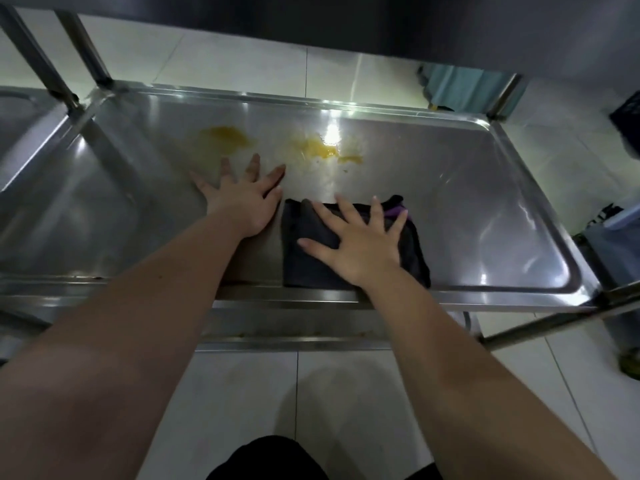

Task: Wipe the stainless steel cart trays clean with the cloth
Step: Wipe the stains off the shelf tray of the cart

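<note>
A stainless steel cart tray (pixel 467 188) fills the middle of the view. Two yellow-orange smears lie on its far half, one (pixel 227 138) to the left and a wetter one (pixel 323 150) near the centre. A folded dark cloth (pixel 311 261) with a purple edge lies near the tray's front rim. My right hand (pixel 356 237) lies flat on the cloth with fingers spread. My left hand (pixel 242 199) rests flat on the bare steel just left of the cloth, fingers spread toward the smears.
A second steel tray (pixel 20 109) adjoins on the left, with upright cart posts (pixel 52 60) between them. A lower shelf edge (pixel 294 334) shows under the front rim. White floor tiles surround the cart; a dark crate (pixel 627 116) and containers (pixel 616 244) stand at right.
</note>
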